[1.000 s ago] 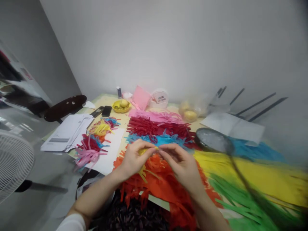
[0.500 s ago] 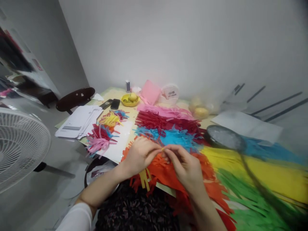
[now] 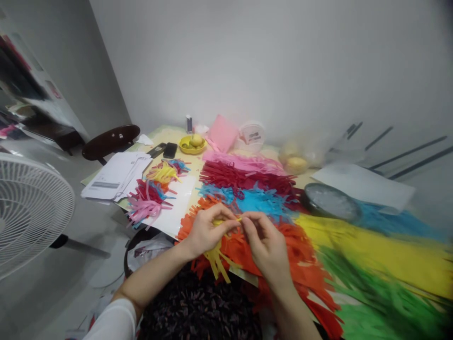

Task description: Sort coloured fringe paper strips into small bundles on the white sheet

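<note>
A yellow paper tassel (image 3: 216,262) hangs below my left hand (image 3: 208,230), its cut strips fanning downward. My left fingers are closed around its upper part. At my left fingertips, the thumb and forefinger of my right hand (image 3: 267,241) pinch the thin twisted yellow end. Under both hands lies a pile of fringed orange paper (image 3: 300,255). Behind it are rows of fringed blue paper (image 3: 262,204), dark red paper (image 3: 230,175) and pink paper (image 3: 247,163). Finished-looking tassels in several colours, among them a pink tassel (image 3: 146,208) and a yellow tassel (image 3: 164,173), lie at the left.
White printed papers (image 3: 109,177) and two dark phone-like devices (image 3: 170,150) lie left. A yellow bowl (image 3: 193,150) holds fruit. At right are a round dish (image 3: 331,203), yellow paper (image 3: 382,245) and green paper (image 3: 368,283). A fan (image 3: 31,217) stands left.
My left hand has turned and its fingers have opened slightly, showing yellow paper inside. The yellow strips below have swung right and spread. The dark blurred band at right has shifted downward.
</note>
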Action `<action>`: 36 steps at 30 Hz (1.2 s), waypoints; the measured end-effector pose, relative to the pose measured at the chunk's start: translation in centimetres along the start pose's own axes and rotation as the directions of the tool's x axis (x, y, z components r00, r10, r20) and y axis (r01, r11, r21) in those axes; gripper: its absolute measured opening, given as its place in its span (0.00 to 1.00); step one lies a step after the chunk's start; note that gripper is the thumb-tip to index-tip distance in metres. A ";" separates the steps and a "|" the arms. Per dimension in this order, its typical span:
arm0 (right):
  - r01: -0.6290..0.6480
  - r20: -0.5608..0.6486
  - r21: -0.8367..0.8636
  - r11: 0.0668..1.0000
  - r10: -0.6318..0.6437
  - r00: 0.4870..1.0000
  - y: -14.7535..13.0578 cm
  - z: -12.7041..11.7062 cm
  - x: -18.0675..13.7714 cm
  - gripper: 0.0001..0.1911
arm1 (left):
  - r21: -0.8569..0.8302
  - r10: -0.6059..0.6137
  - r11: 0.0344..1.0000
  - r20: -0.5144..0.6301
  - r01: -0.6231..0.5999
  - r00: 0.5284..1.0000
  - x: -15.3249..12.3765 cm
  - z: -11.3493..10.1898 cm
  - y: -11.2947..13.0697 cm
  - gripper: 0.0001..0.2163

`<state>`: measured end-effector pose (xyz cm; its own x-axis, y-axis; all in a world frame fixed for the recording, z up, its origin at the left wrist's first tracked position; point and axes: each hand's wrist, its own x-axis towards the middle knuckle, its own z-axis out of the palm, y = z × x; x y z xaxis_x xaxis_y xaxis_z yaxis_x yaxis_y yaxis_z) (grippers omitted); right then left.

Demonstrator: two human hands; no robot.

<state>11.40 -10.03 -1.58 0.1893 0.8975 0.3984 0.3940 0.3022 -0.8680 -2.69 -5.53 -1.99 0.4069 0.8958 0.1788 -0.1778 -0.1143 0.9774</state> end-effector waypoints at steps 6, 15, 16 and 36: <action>0.084 -0.018 -0.098 0.992 -0.086 0.996 0.7 -0.2 -0.1 0.13 | -0.149 -0.086 0.985 0.047 0.092 0.995 0.4 0.4 0.2 0.17; -0.003 -0.079 -0.083 0.997 -0.004 0.997 0.8 -0.5 0.2 0.14 | -0.041 -0.054 0.997 0.117 0.059 0.992 0.2 0.0 -0.2 0.12; -0.012 -0.057 -0.075 0.997 0.008 0.998 0.8 -0.5 0.3 0.14 | -0.013 -0.050 0.999 0.104 0.052 0.993 0.1 -0.1 -0.3 0.10; -0.145 0.135 0.109 0.983 0.130 0.982 0.6 -1.6 0.5 0.14 | 0.255 0.109 0.958 0.090 -0.129 0.990 -0.7 -0.4 0.3 0.07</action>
<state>13.14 -9.89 -1.42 0.1161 0.9641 0.2389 0.2623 0.2022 -0.9436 -3.40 -6.04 -1.91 0.4636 0.8359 0.2939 0.0059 -0.3347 0.9423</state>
